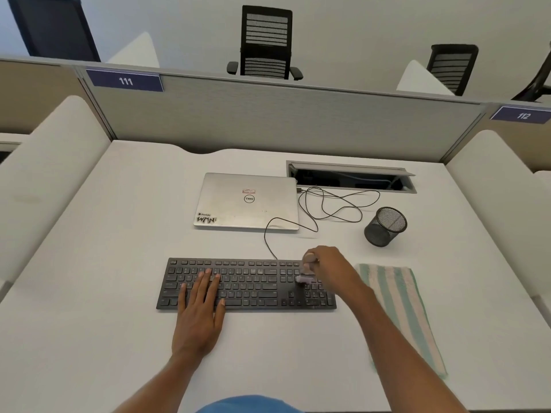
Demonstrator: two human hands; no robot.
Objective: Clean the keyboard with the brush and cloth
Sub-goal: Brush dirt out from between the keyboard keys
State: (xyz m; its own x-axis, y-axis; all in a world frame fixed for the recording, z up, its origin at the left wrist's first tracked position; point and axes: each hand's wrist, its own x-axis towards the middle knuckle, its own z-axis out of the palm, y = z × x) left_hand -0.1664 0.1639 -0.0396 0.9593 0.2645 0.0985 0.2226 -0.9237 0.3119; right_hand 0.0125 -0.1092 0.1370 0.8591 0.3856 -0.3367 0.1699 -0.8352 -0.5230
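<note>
my left hand (199,305) lies flat with straight fingers on the left part of the keyboard (246,284), which sits on the bench (89,293). my right hand (328,265) grips the brush (304,275), bristles on the keys near the number pad. the striped cloth (399,305) lies just right of the keyboard.

This was an open-plan office laid out in numbered workstations. A grey fabric partition panel (283,114) closed the back of the white tabletop (119,234) and bore a blue plate numbered 111 (125,81); a blue plate numbered 112 (523,115) marked the next bay. A black mesh-backed swivel chair (265,43) stood beyond. On the tabletop lay a closed silver laptop (247,201), a black wired keyboard (247,283) and a black wire-mesh pen cup (385,226), near a recessed metal cable hatch (351,177).
</note>
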